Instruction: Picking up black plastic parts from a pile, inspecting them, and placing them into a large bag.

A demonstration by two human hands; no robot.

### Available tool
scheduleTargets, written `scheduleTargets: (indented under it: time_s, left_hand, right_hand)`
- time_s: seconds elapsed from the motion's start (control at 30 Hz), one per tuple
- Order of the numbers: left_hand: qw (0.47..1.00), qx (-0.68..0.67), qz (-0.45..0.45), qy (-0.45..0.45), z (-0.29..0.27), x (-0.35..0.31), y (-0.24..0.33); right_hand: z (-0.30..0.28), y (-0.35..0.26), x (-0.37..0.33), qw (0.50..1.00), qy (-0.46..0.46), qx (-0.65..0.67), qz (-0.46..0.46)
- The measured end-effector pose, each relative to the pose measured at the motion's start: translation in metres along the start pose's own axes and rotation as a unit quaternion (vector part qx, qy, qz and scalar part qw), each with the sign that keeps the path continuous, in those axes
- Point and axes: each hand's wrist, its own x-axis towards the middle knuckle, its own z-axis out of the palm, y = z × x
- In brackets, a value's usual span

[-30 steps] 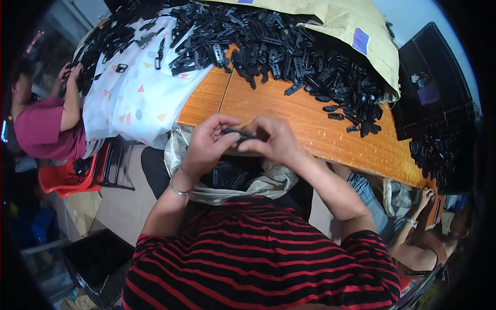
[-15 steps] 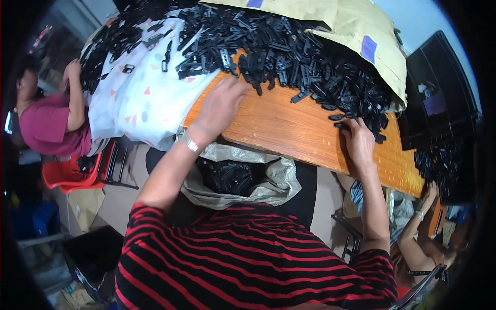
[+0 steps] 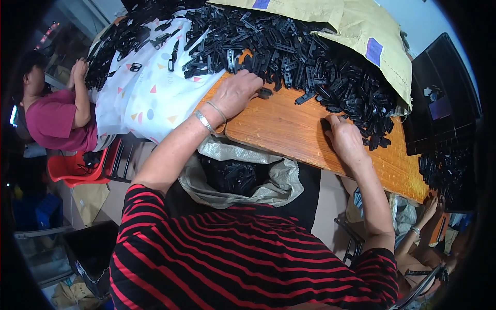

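Now the hands, together above the near woven sack (image 3: 291, 182) a second ago, are apart over the wooden table (image 3: 294, 121). On the right, the right hand (image 3: 346, 137) narrowly pinches a dark piece (image 3: 325, 124); farther left, the left hand (image 3: 238, 93) meets the black pile (image 3: 310, 64) beside another part (image 3: 265, 93), its grip unclear.

Black parts (image 3: 310, 67) contrast with an orange-brown tabletop (image 3: 279, 124), white sheeting (image 3: 137, 98) patterned with coloured triangles, and a shirt (image 3: 253, 253) striped red and black.

left black part (image 3: 265, 93): by left hand (image 3: 237, 94) | right black part (image 3: 325, 124): elongated, at right hand's (image 3: 344, 137) fingertips
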Motion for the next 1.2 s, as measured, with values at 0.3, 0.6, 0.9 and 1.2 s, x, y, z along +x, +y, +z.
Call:
scheduleTargets:
  time_s: [0.3,0.6,0.9,1.2]
  left_hand:
    - [0.645,-0.678,-0.346,0.074,-0.007,-0.021,0.070]
    - [0.687,-0.652,-0.301,0.110,-0.019,-0.026,0.084]
    - [0.762,-0.570,-0.279,0.128,-0.005,-0.031,0.083]
    - [0.855,-0.438,-0.214,0.176,-0.030,-0.031,0.107]
  right_hand:
    - [-0.007,-0.082,0.018,0.931,0.126,0.341,0.027]
    - [0.010,-0.121,0.033,0.870,0.223,0.440,-0.010]
    - [0.016,-0.114,0.036,0.890,0.191,0.413,-0.025]
    - [0.013,-0.126,0.039,0.881,0.299,0.355,-0.090]
